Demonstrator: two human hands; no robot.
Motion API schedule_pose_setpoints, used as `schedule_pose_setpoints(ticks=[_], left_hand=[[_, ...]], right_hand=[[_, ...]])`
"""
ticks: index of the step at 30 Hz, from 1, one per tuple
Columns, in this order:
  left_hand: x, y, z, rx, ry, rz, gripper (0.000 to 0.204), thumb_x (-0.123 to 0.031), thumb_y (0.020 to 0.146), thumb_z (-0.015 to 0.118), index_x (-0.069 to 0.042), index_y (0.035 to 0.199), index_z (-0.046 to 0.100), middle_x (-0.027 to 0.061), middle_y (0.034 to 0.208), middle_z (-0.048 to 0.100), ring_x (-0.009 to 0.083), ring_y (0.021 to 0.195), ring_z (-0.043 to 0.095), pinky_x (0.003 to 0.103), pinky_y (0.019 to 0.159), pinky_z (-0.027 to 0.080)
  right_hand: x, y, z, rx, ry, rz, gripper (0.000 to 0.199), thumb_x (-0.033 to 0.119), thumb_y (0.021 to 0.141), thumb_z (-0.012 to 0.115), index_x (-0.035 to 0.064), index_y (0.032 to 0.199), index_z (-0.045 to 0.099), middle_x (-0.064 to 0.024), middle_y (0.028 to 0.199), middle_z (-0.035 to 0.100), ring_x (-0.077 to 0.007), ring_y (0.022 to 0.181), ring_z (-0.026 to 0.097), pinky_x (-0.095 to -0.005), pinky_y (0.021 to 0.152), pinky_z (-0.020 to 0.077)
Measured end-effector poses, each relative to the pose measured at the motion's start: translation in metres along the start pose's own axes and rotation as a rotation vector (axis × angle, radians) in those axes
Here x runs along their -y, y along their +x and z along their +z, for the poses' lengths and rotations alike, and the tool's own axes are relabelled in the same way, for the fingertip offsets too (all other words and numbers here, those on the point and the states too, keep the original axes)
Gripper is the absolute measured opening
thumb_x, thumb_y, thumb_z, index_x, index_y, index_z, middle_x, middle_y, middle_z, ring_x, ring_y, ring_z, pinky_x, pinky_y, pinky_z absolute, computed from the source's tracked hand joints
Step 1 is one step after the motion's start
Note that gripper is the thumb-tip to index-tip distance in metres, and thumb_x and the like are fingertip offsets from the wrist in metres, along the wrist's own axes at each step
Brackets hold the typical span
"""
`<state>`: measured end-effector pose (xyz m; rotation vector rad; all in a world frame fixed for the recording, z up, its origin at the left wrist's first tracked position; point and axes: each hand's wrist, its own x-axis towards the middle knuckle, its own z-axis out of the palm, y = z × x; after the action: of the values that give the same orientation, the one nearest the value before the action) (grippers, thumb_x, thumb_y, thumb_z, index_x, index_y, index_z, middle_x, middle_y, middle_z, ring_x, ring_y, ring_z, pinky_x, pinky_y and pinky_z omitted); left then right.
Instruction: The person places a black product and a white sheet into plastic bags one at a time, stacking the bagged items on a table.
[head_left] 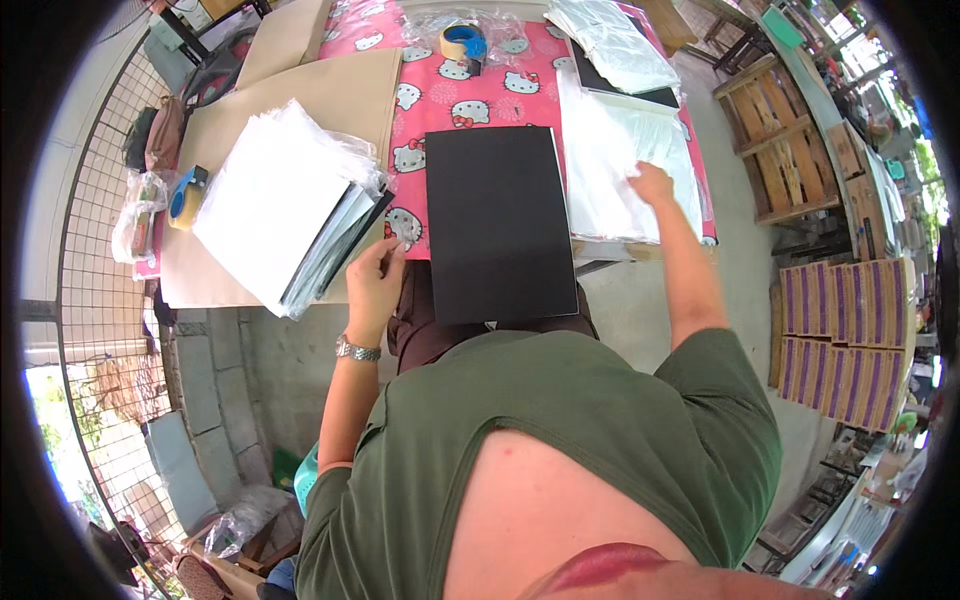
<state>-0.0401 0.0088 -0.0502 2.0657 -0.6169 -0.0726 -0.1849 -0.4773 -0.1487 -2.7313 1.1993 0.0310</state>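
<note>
A black board (498,215) lies in front of me, its near end over the table edge above my lap. My right hand (653,186) is closed at the stack of clear plastic sleeves (607,150) on the right, its fingertips pinching the top film. My left hand (374,275) is at the table's front edge, between the board and a stack of plastic-wrapped white and black sheets (275,205). Its thumb and fingers are curled together, and what they hold, if anything, is too small to make out.
A pink patterned cloth (420,75) covers the table. Brown cardboard (350,85) lies beneath the left stack. Tape dispensers stand at the back (463,45) and far left (187,198). More plastic-wrapped sheets (620,50) lie back right. Stacked cartons (845,340) and a wooden pallet (780,140) stand right.
</note>
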Motion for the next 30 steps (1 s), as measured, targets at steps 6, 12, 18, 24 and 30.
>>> schedule_pose_setpoints(ticks=[6, 12, 18, 24, 30], left_hand=[[0.020, -0.021, 0.000, 0.006, 0.001, -0.116, 0.013, -0.012, 0.082, 0.062, 0.001, 0.085, 0.063, 0.0078, 0.058, 0.053, 0.0114, 0.051, 0.047, 0.027, 0.050, 0.039], [-0.023, 0.002, 0.017, 0.181, -0.098, 0.105, 0.012, -0.011, 0.081, 0.061, 0.000, 0.085, 0.063, 0.0099, 0.062, 0.057, 0.0147, 0.051, 0.051, 0.028, 0.051, 0.042], [-0.030, -0.001, 0.021, 0.222, -0.121, 0.123, 0.011, -0.010, 0.082, 0.061, 0.000, 0.087, 0.063, 0.0071, 0.065, 0.059, 0.0123, 0.054, 0.051, 0.026, 0.052, 0.042], [-0.045, 0.011, 0.040, 0.341, -0.107, 0.267, 0.011, -0.010, 0.081, 0.061, -0.001, 0.086, 0.063, 0.0092, 0.069, 0.061, 0.0150, 0.056, 0.055, 0.027, 0.054, 0.044], [-0.054, 0.022, 0.053, 0.358, -0.153, 0.347, 0.010, -0.008, 0.079, 0.062, -0.001, 0.086, 0.062, 0.0093, 0.075, 0.062, 0.0180, 0.059, 0.057, 0.028, 0.055, 0.045]], right_hand=[[0.085, -0.075, -0.031, -0.206, -0.206, -0.108, 0.042, 0.026, 0.069, 0.068, 0.0169, 0.108, 0.059, -0.0123, 0.112, 0.057, -0.0290, 0.113, 0.047, -0.0558, 0.092, 0.0285], [0.016, -0.026, -0.011, 0.088, 0.273, -0.010, 0.051, 0.027, 0.066, 0.073, 0.0089, 0.111, 0.057, -0.0134, 0.098, 0.063, -0.0286, 0.093, 0.059, -0.0394, 0.083, 0.0454], [0.066, -0.060, -0.035, 0.003, 0.139, -0.146, 0.023, 0.027, 0.079, 0.061, 0.0054, 0.083, 0.063, -0.0188, 0.082, 0.063, -0.0321, 0.078, 0.061, -0.0413, 0.069, 0.0464], [0.063, -0.065, -0.019, -0.484, 0.491, -0.126, 0.012, 0.012, 0.084, 0.054, 0.0032, 0.093, 0.052, -0.0190, 0.080, 0.061, -0.0332, 0.075, 0.060, -0.0441, 0.067, 0.0448], [0.064, -0.093, -0.055, -0.344, 0.495, -0.006, 0.037, 0.006, 0.078, 0.060, 0.0025, 0.114, 0.050, -0.0177, 0.084, 0.062, -0.0284, 0.079, 0.062, -0.0364, 0.073, 0.0474]])
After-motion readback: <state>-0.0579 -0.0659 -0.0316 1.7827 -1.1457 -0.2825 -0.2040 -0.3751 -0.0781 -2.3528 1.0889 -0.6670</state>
